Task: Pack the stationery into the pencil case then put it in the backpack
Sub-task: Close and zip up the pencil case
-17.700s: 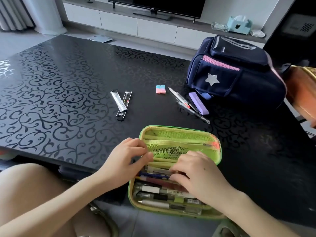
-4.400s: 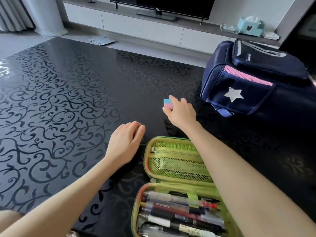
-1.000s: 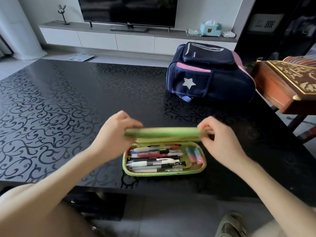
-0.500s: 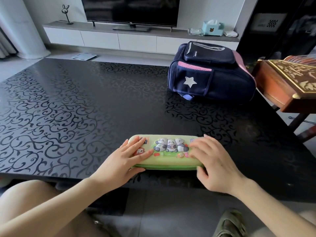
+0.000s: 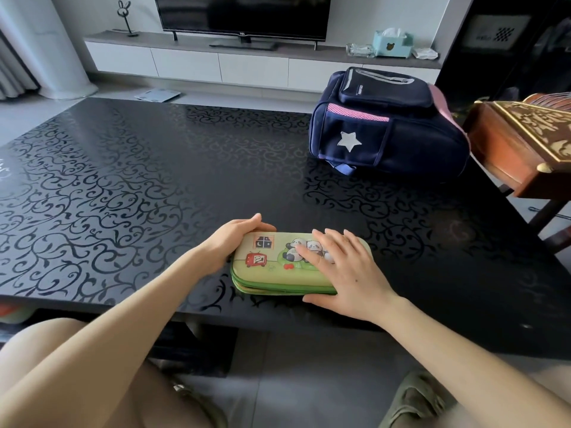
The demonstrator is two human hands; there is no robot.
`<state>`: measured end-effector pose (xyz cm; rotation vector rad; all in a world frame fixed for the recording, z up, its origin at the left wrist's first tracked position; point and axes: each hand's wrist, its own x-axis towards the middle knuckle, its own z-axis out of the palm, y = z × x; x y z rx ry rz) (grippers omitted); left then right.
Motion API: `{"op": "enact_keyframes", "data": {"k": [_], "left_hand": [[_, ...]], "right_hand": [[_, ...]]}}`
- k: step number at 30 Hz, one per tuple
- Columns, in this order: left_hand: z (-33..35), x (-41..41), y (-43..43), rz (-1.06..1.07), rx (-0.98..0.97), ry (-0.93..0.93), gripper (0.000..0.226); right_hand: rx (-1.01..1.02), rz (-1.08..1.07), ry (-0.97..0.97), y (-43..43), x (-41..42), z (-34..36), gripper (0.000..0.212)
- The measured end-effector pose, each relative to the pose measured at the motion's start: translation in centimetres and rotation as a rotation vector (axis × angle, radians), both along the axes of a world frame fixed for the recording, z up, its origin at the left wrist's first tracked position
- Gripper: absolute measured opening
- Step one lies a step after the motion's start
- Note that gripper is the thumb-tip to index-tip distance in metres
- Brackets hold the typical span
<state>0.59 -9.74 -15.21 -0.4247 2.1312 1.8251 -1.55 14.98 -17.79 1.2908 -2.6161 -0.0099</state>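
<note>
Table (image 5: pixel 129 193): glossy black, vine pattern, no loose stationery visible. Backpack (image 5: pixel 401 140), soft navy fabric, lies far right, seemingly closed; case not in yet. Pencil case (image 5: pixel 278 267), stiff green shell, folded shut at near edge, zip apparently undone. My left hand (image 5: pixel 230 244) cups its end; right hand (image 5: pixel 343 270) presses flat, fingers spread.

pencil case (image 5: pixel 278 267) contents hidden, panda picture partly under right hand (image 5: pixel 346 273)
</note>
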Motion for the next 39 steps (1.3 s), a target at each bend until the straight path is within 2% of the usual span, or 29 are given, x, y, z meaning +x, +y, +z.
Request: {"op": "enact_keyframes", "data": {"k": [4, 5, 13, 16, 18, 21, 24, 27, 30, 34, 37, 39], "left_hand": [[0.5, -1.2, -0.8, -0.081, -0.26, 0.023, 0.035], [0.5, -1.4, -1.2, -0.111, -0.272, 0.017, 0.035], [0.9, -2.0, -4.1, -0.348, -0.131, -0.107, 0.026], [0.7, -1.5, -4.4, -0.37, -0.165, -0.077, 0.025], [0.5, -1.0, -3.7, -0.386, -0.374, 0.023, 0.024], [-0.7, -0.3, -3.2, -0.383, -0.852, 0.259, 0.025], [-1.7, 2.0, -4.1, -0.416, -1.057, 0.438, 0.025], [-2.3, 5.8, -4.6, -0.441, -1.197, 0.535, 0.028], [-2.4, 9.4, -3.1, -0.385, -1.182, 0.528, 0.026], [-1.8, 11.4, 1.6, -0.099, -1.043, 0.4, 0.012], [-1.5, 11.6, 6.3, -0.021, -1.011, 0.278, 0.017], [-1.8, 11.0, 8.8, -0.009, -0.929, 0.295, 0.02]], "right_hand": [[-0.009, 0.005, 0.012, 0.0, 0.0, 0.0, 0.08], [-0.004, 0.003, 0.012, 0.0, 0.0, 0.0, 0.08], [0.005, 0.006, -0.01, 0.0, -0.1, 0.1, 0.079], [0.01, 0.004, -0.026, 0.0, -0.1, 0.1, 0.079], [0.013, 0.004, -0.027, 0.0, -0.1, 0.1, 0.079], [0.008, 0.004, -0.031, 0.1, -0.2, 0.1, 0.079], [0.0, 0.008, -0.044, 0.1, -0.2, 0.1, 0.078], [0.006, -0.005, -0.038, 0.1, -0.3, 0.1, 0.079], [0.0, -0.033, -0.041, -0.2, 0.1, 0.1, 0.078], [-0.037, -0.097, -0.024, -1.1, 1.1, 0.2, 0.075], [-0.022, -0.123, -0.049, -1.4, 1.7, 0.1, 0.076], [0.014, -0.132, -0.063, -1.5, 1.7, 0.2, 0.078]]}}
